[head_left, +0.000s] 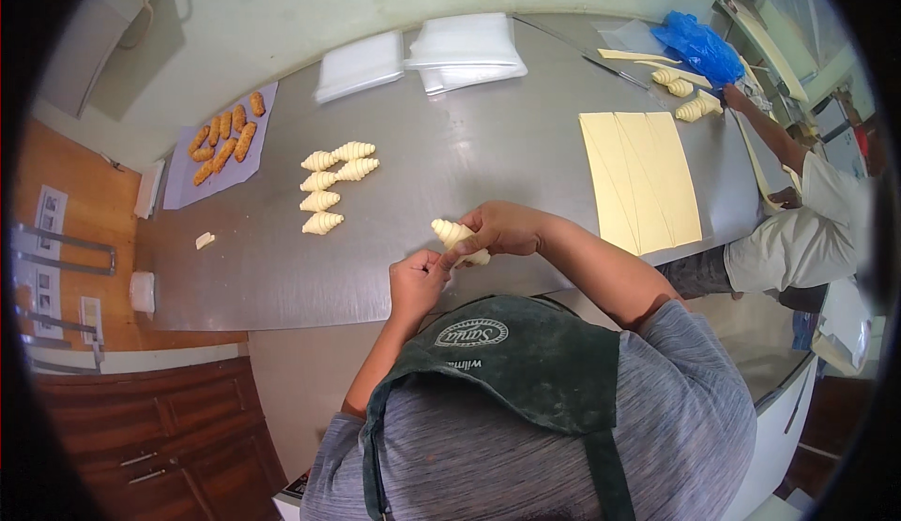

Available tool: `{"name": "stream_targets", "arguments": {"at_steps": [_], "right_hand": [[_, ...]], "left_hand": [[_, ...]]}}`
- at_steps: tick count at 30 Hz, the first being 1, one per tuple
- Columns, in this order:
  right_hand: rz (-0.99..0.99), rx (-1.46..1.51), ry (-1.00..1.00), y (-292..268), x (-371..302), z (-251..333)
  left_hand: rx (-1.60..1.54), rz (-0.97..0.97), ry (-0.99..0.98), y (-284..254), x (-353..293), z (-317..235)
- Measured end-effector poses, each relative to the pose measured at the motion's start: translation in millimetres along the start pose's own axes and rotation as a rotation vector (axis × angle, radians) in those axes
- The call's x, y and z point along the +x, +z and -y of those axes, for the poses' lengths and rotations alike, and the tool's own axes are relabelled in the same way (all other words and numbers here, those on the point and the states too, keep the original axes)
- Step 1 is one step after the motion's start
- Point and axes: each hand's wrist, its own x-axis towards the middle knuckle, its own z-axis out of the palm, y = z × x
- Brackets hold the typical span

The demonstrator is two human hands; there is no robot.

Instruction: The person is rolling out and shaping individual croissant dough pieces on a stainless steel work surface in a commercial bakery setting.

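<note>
Close in front of me, above the metal tabletop, a raw rolled croissant (pixel 452 232) is held between both hands. My right hand (pixel 505 228) pinches it around the middle, thumb across its ridged side. Fingers of my left hand (pixel 419 282) close on its near side, close to the right thumb, and partly hide that part of the dough. To the left, several shaped raw croissants (pixel 320 201) lie grouped on the steel. A flat sheet of pale dough (pixel 642 181), marked into long triangles, lies to the right of my right hand.
Browned rolls (pixel 223 153) lie on white paper (pixel 178 190) at the far left, near a dough scrap (pixel 205 239). Stacked plastic sheets (pixel 466 44) stand at the back. At right, another person's hand (pixel 736 99) works near raw croissants (pixel 697 106) and a blue bag (pixel 698 47).
</note>
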Motion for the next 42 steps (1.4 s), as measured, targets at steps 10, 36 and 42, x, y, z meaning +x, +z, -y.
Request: {"name": "stream_targets", "arguments": {"at_steps": [10,36,42], "right_hand": [[0.029,0.003,0.0,-11,7,-12],[0.029,0.1,0.046,-21,17,-4],[-0.114,0.045,0.055,-25,20,-3]], "left_hand": [[0.035,-0.021,-0.002,3,0,-3],[-0.044,0.031,-0.049,7,17,3],[-0.066,0.045,-0.085,5,17,0]]}}
